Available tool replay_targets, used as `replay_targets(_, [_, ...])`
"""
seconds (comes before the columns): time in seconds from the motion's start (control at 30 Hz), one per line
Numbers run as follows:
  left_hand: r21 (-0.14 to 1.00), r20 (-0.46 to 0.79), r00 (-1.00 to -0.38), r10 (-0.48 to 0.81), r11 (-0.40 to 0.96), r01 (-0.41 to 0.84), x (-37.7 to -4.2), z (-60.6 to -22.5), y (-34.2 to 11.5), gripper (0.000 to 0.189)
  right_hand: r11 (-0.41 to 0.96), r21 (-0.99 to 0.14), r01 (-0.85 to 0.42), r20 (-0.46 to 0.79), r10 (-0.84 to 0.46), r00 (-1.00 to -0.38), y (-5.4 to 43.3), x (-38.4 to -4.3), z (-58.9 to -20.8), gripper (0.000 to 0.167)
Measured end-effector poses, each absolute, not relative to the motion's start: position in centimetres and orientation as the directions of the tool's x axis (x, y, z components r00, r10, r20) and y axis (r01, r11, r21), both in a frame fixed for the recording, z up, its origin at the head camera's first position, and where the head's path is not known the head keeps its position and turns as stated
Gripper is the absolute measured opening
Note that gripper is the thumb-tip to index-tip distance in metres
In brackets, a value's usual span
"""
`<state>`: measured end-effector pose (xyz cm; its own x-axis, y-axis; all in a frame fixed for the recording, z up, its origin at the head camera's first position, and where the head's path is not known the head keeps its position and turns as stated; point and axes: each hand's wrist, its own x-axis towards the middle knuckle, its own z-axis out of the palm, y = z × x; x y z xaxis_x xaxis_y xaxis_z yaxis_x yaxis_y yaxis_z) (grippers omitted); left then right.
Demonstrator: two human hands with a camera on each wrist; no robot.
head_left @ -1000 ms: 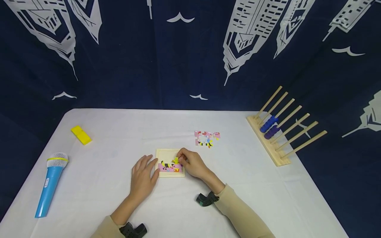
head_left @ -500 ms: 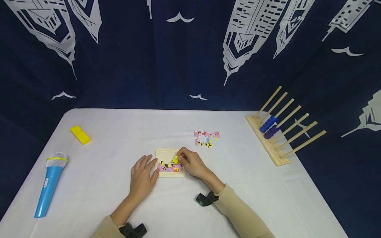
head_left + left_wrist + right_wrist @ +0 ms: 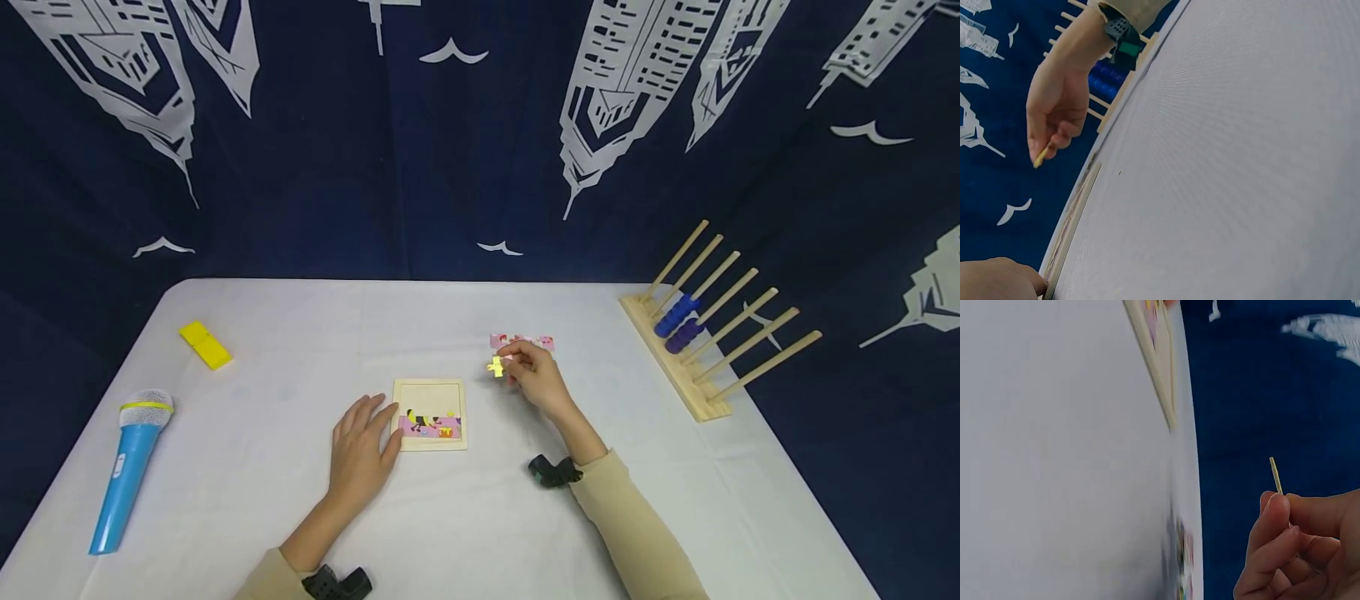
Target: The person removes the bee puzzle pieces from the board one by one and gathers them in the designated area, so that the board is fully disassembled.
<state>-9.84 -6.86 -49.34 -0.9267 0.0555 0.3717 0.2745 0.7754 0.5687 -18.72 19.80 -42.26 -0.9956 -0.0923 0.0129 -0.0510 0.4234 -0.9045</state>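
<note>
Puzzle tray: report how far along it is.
Done: the puzzle tray's bottom row is filled. In hand: the right hand pinches a yellow piece off the tray; the left hand rests against its edge. Left: the bare upper part, and the loose pieces.

Bg stuff, all ref'd to the wooden peg rack [image 3: 678,358], which is sitting at the table's [image 3: 300,333] right edge w/ blue beads [image 3: 677,312] and purple beads [image 3: 682,333] riding on two of its pegs. Yellow block [image 3: 204,344] is lying far across from rack, near left edge. Blue toy mic [image 3: 127,467] is lying beyond that, nearer the front-left corner. Navy skyline-print curtain [image 3: 420,150] is hanging behind rack.
</note>
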Motion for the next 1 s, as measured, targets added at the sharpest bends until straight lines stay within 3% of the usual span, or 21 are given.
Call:
replay_targets(0.37, [0.566, 0.375, -0.926, 0.051, 0.778, 0.272, -9.6, -49.3, -7.0, 0.039, 0.529, -0.847, 0.055, -0.023, 0.067, -0.997, 26.6, -21.5, -41.8, 0.023])
replay_targets(0.63, [0.575, 0.379, -0.924, 0.051, 0.769, 0.279, -9.7, -49.2, -6.8, 0.039, 0.582, -0.8, 0.147, -0.118, 0.089, -0.989, 27.7, -22.1, -43.6, 0.025])
replay_targets(1.0, [0.574, 0.378, -0.924, 0.054, 0.77, 0.28, -9.9, -49.3, -6.9, 0.039, 0.628, -0.751, 0.203, -0.15, 0.137, -0.979, 27.5, -22.2, -44.6, 0.019])
